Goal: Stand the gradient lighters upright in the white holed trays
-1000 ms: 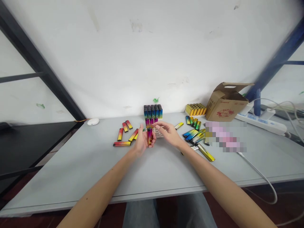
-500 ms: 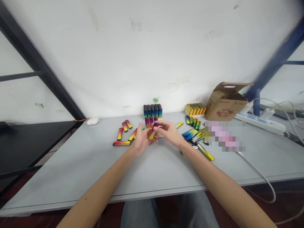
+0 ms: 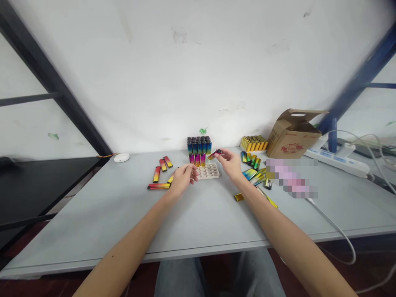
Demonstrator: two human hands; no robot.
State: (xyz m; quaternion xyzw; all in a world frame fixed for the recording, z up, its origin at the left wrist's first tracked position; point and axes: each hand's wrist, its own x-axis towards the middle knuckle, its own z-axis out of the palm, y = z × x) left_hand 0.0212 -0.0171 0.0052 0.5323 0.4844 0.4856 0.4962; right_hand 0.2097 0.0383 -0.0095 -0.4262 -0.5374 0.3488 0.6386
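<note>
In my right hand [image 3: 231, 163], a tilted purple and yellow lighter [image 3: 214, 154] is pinched between thumb and fingers, above the right rear of a pale tray with holes [image 3: 213, 176]. My left hand [image 3: 183, 179] is at the tray's left end, fingers loosely bent and a little apart, with nothing visible in them; it hides part of the tray. Purple and yellow lighters [image 3: 197, 160] stand upright in a row at the tray's rear left. Behind them stands a block of blue lighters with black tops [image 3: 199, 145].
Red and yellow lighters [image 3: 156, 174] lie on the grey table [image 3: 123, 222] at left, beside a white case [image 3: 121, 157]. At right are loose blue, green and gold lighters [image 3: 249, 174], a block of yellow ones [image 3: 254, 143], an open cardboard box [image 3: 291, 138] and a white power strip [image 3: 337, 160].
My right hand has moved right and slightly back with the purple and yellow lighter, away from my left hand. My left hand has turned, its fingers now bent. The tray has come into view.
</note>
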